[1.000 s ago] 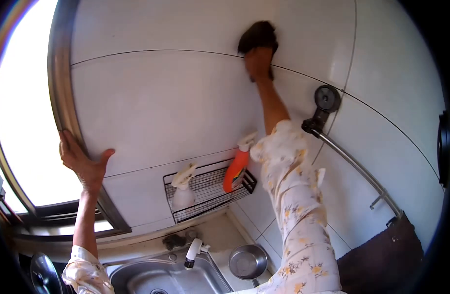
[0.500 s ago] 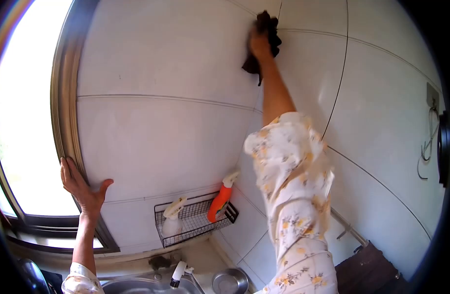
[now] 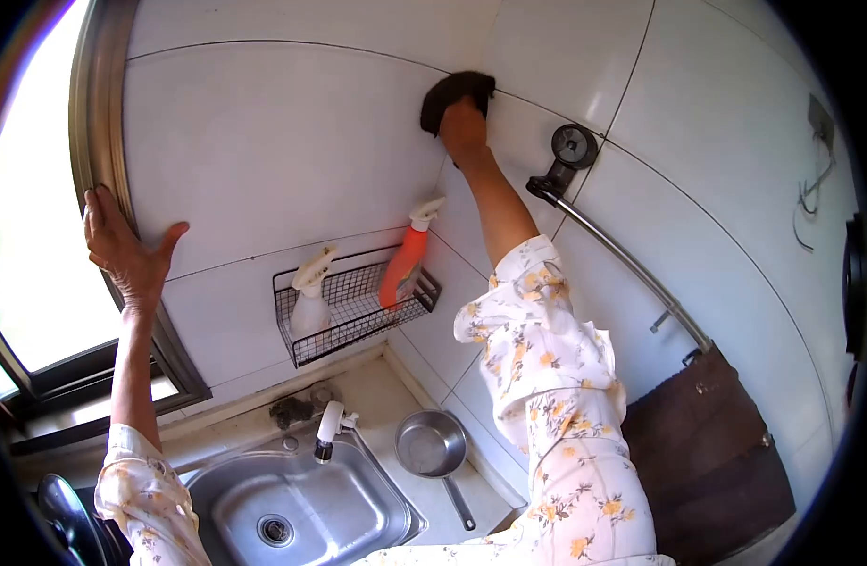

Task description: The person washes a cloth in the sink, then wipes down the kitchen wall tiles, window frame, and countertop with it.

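High in the tiled corner, my right hand [image 3: 464, 127] presses a dark brown cloth [image 3: 440, 102] against the wall. Its fingers are mostly hidden by the cloth. My left hand [image 3: 132, 250] is spread open, with its fingertips resting on the brown window frame [image 3: 103, 141] and its thumb pointing out over the tiles. Below the right hand, a black wire basket [image 3: 358, 325] on the wall holds a white spray bottle [image 3: 310, 307] and an orange-red spray bottle [image 3: 405, 264].
A steel sink [image 3: 301, 514] with a white-headed faucet [image 3: 330, 429] lies below. Beside it on the counter sits a small saucepan [image 3: 432, 443]. On the right wall, a metal rail [image 3: 632, 259] carries a brown cloth [image 3: 707, 462], and wire hooks [image 3: 811, 198] hang farther right.
My right hand and the cloth have moved down the corner. The view has tilted lower, bringing more of the sink, saucepan and rail into sight. My left hand stays at the window frame.
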The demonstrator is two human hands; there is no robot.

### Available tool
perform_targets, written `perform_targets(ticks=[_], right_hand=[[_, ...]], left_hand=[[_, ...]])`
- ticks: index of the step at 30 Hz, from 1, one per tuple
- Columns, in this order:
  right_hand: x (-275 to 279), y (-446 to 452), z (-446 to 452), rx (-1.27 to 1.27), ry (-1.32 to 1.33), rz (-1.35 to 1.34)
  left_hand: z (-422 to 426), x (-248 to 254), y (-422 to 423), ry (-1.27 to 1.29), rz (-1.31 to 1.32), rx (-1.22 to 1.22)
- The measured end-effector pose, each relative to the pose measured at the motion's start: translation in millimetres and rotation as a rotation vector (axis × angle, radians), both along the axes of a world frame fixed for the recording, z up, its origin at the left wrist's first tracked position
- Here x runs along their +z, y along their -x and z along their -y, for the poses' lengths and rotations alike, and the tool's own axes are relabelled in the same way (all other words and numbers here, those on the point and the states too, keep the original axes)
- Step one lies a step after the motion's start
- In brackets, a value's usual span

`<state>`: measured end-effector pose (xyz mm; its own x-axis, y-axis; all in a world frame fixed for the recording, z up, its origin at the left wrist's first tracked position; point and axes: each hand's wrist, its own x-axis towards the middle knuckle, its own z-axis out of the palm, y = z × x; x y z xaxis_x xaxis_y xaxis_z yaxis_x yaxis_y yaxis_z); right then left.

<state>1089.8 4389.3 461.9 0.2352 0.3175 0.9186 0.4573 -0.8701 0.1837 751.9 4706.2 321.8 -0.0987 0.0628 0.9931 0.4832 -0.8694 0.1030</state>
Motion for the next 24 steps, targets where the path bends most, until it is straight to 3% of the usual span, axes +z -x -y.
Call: perform_targets(ticks=[2,6,8,11,12,14,16,18,20,21,23,24], right_hand=[[4,27,3,-0.108,0.223,-0.246],[-35,-28,-7,-0.047,0.275,-0.373],[-58,-31,-32,0.309,0.083,0.348],[-50,39,-108,0.413,-0.400,0.212],[-49,70,-133,0.439,-0.434,0.181],[-58,116,-161,0.438,-0.246,0.090],[-64,129,-148,0.276,0.208,-0.062],[-64,88,-127,0.726,0.169,0.240],[-40,80,-110,0.516,0.168,0.078],[-35,68,-110,0.467,-0.051,0.224],[-17,62,-125,0.257,-0.240,0.163],[-2,85,-141,0.699,-0.580,0.201]], left_hand=[[-3,2,2,0.004,0.022,-0.014],[-6,-3,2,0.041,-0.023,0.090],[-10,-3,2,0.026,-0.021,0.046],[-3,0,5,0.095,-0.070,0.026],[-5,0,6,0.084,-0.082,0.029],[-5,-2,3,0.120,-0.084,0.036],[-6,-3,-1,0.118,-0.059,-0.016],[-9,-5,-2,0.061,-0.037,-0.005],[-9,-3,1,0.076,-0.050,-0.039],[-10,-6,0,0.061,-0.057,0.002],[-13,-10,-1,0.037,-0.070,0.046],[-12,-8,0,0.035,-0.068,0.044]])
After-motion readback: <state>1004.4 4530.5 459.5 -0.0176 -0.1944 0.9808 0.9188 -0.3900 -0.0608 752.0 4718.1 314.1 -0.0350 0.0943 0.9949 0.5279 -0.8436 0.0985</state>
